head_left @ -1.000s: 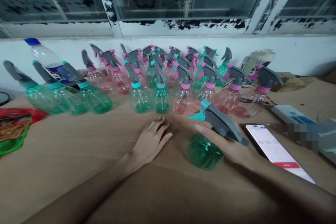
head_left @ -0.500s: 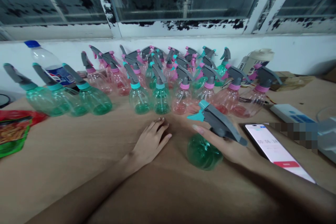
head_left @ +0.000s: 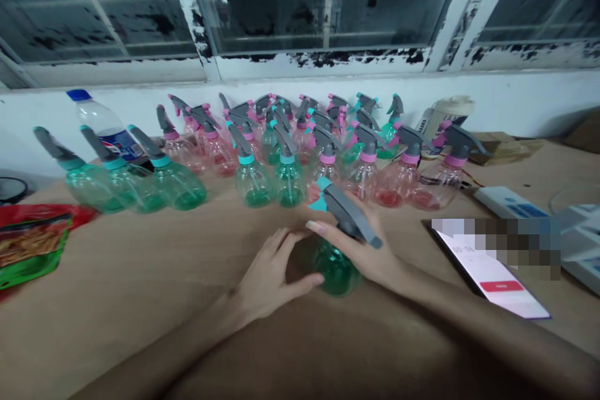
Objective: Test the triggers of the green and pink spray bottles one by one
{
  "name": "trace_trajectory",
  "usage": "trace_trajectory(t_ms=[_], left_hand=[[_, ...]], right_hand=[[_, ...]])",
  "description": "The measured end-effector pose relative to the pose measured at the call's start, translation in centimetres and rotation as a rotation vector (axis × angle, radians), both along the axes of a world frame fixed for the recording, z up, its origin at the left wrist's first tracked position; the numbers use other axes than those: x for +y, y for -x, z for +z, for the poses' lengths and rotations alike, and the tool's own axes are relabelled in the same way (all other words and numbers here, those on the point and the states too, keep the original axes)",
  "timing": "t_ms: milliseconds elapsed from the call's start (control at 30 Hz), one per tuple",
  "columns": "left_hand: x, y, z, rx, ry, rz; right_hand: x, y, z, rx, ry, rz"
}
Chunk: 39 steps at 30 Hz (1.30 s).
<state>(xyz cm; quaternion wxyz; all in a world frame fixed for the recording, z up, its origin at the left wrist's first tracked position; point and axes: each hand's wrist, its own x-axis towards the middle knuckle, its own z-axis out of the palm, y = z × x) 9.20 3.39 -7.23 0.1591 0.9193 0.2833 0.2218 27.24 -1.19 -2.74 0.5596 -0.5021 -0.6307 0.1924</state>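
Note:
A green spray bottle [head_left: 338, 270] with a grey and teal trigger head is in my right hand [head_left: 375, 250], whose fingers wrap its neck just below the head. It leans slightly over the table, and I cannot tell whether its base touches the wood. On the bottle's left side, my left hand [head_left: 269, 275] curves toward it with thumb and fingers apart. The left thumb tip is at the bottle's side; contact is unclear. Behind my hands stand green spray bottles [head_left: 289, 181] and pink spray bottles [head_left: 363, 176].
Three green spray bottles [head_left: 180, 184] stand at the left, before a blue-capped cola bottle [head_left: 119, 131]. A red and green food packet [head_left: 35, 240] lies at the left edge. On the right are a lit phone [head_left: 497, 278], a white device [head_left: 504, 203] and a white container [head_left: 447, 122].
My right hand has carried the green spray bottle a little left. The left hand has risen from lying flat on the table and turned toward the bottle, its thumb now beside it.

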Motion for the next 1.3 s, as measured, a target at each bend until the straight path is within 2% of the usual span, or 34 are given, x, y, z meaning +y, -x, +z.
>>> trace_trajectory(t_ms=[67,167,267,333,467,533,600,700,767,833,933,1033,1167,1300], left_hand=[[-1.0,0.7,0.5,-0.008,-0.014,0.05],[-1.4,2.4,0.7,-0.029,-0.043,0.238],[-0.8,5.0,0.5,-0.056,-0.131,0.398],[0.0,7.0,0.4,-0.068,-0.179,0.424],[2.6,11.1,0.8,-0.107,-0.186,0.483],[4.5,12.6,1.1,-0.158,-0.172,0.575],[6.5,13.5,1.5,-0.122,-0.134,0.638],[9.2,14.0,2.3,-0.109,-0.076,0.692],[10.6,13.8,2.7,-0.089,-0.071,0.73],[11.6,13.5,3.2,0.015,-0.105,0.76],[12.3,12.9,4.0,0.212,-0.237,0.74],[12.5,12.1,5.0,0.293,-0.334,0.7],[13.1,11.2,6.0,0.358,-0.334,0.679],[14.3,10.9,6.3,0.362,-0.296,0.664]], right_hand=[[0.9,1.9,-0.1,0.038,-0.029,0.034],[2.5,5.2,0.0,0.062,-0.098,0.066],[4.1,8.1,0.0,0.064,-0.202,0.125],[4.9,9.3,-0.1,0.033,-0.225,0.186],[6.2,9.6,-0.1,-0.102,-0.167,0.259],[7.0,9.1,0.1,-0.134,-0.093,0.19],[8.2,8.4,0.4,-0.151,-0.006,0.053],[10.3,7.6,0.7,-0.165,0.034,-0.074],[11.6,7.5,0.8,-0.173,0.055,-0.104],[12.6,7.6,0.7,-0.183,0.08,-0.114],[13.5,8.0,0.7,-0.2,0.113,-0.112],[14.3,8.4,0.8,-0.218,0.141,-0.12],[15.2,8.8,0.9,-0.249,0.164,-0.144],[15.6,9.0,0.9,-0.305,0.171,-0.165]])
